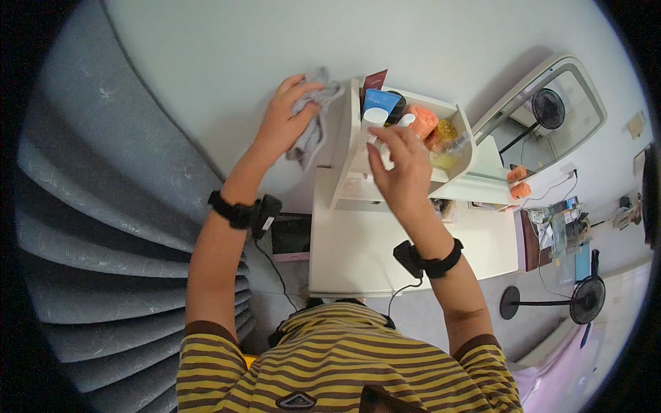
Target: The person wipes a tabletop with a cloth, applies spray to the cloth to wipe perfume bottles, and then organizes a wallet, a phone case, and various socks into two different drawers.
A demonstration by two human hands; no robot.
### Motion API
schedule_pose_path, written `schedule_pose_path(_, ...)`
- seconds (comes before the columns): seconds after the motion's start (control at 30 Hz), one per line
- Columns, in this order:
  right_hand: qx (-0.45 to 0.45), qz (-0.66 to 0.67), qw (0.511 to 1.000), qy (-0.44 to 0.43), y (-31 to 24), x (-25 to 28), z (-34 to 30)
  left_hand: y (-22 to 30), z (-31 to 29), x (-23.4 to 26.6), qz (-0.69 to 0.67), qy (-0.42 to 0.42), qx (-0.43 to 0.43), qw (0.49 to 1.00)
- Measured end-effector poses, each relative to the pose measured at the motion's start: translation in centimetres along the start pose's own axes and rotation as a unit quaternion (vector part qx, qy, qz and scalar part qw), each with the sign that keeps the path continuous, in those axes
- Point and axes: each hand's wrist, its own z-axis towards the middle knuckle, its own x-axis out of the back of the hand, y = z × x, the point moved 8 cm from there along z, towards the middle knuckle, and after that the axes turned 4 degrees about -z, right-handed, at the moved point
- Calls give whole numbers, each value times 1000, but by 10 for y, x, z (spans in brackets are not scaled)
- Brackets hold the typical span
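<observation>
My left hand [284, 118] is closed on a crumpled grey cloth [315, 131], held up beside the left side panel of a white shelf unit [348, 148]. My right hand [403, 168] is at the front of the unit's upper compartment. Its thumb and fingers are curled round something whitish that I cannot make out, partly hidden by the hand. Just beyond its fingertips is a white cap [375, 117]. Behind this stand a blue tube [382, 101], an orange container [422, 120] and a yellow-topped jar [446, 131].
The unit stands on a white table [413, 244]. A framed mirror [554, 117] is on the right, with a black fan [587, 300] lower down. Grey curtains [103, 199] hang along the left. Thin cables run from the black wrist straps [237, 212] on my arms.
</observation>
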Motion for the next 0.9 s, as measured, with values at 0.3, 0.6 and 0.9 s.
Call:
schedule_pose_path(0.3, -53, -68, 996, -12, 26, -3, 2, -10, 26, -53, 22, -114, -4, 993)
schedule_pose_path(0.6, -26, -120, 992, -23, 27, -14, 5, -27, -46, -17, -121, -42, 140, 982)
schedule_pose_path(0.9, -8, -133, 990, -39, 27, -12, 19, -17, -87, -17, -183, 8, 150, 972)
